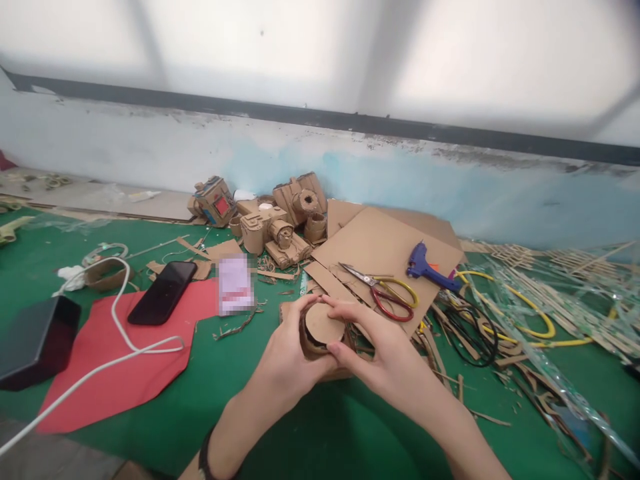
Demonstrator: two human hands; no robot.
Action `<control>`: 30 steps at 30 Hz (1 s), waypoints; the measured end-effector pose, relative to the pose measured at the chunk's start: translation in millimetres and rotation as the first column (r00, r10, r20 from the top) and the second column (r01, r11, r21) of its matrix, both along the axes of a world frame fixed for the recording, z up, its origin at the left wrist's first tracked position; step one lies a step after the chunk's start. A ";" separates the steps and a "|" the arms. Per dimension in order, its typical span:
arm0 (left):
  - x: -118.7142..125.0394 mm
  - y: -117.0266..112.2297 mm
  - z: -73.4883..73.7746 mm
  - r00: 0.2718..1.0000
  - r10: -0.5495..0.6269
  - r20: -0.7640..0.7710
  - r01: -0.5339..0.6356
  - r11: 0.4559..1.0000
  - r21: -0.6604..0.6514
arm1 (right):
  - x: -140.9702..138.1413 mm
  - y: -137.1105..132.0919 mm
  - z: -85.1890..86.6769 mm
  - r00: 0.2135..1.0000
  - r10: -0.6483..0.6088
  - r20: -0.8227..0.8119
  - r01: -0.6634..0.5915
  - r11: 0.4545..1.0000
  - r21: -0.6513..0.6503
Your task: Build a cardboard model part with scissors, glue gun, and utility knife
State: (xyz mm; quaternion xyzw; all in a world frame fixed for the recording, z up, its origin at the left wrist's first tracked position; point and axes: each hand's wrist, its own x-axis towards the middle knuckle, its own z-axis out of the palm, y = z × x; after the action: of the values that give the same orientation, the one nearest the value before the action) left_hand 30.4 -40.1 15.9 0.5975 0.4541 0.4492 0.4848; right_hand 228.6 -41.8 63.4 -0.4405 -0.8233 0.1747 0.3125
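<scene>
At the near middle of the table, both my hands curl around a small cardboard piece with a round cardboard tube (309, 352) on it. My left hand (289, 350) is wrapped around the tube's left and near side. A round cardboard disc (325, 324) lies at the tube's mouth. Thumb and forefinger of my right hand (377, 340) pinch the disc at its near and far edges. A cardboard base (336, 375) shows beneath the tube, largely covered by my hands.
Scissors (383, 291) and a blue glue gun (429, 269) lie on cardboard sheets (370, 243). Cardboard camera models (267, 223) stand by the wall. On the left are a phone (163, 293), red paper (130, 373), a white cable (117, 303) and a black box (43, 343). Scraps cover the right.
</scene>
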 end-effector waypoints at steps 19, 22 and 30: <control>9.2 -0.8 0.8 0.998 0.064 -0.020 -0.065 0.997 -0.032 | -1.5 -13.2 -13.2 0.963 0.110 0.247 -0.207 0.889 0.408; 10.1 -1.4 -2.4 0.998 0.065 -0.001 -0.065 0.997 -0.028 | -3.9 -13.7 -14.2 0.959 0.093 0.268 -0.205 0.880 0.429; 8.5 -3.8 -7.9 0.996 0.067 -0.051 -0.062 0.994 0.087 | -14.1 -18.9 -18.3 0.969 0.019 0.248 -0.144 0.856 0.496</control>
State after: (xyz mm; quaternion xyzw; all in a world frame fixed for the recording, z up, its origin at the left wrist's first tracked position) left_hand 38.9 -43.9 8.1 0.6143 0.4666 0.4673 0.4319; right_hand 214.4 -60.7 45.2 -0.3240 -0.8891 -0.0893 0.3107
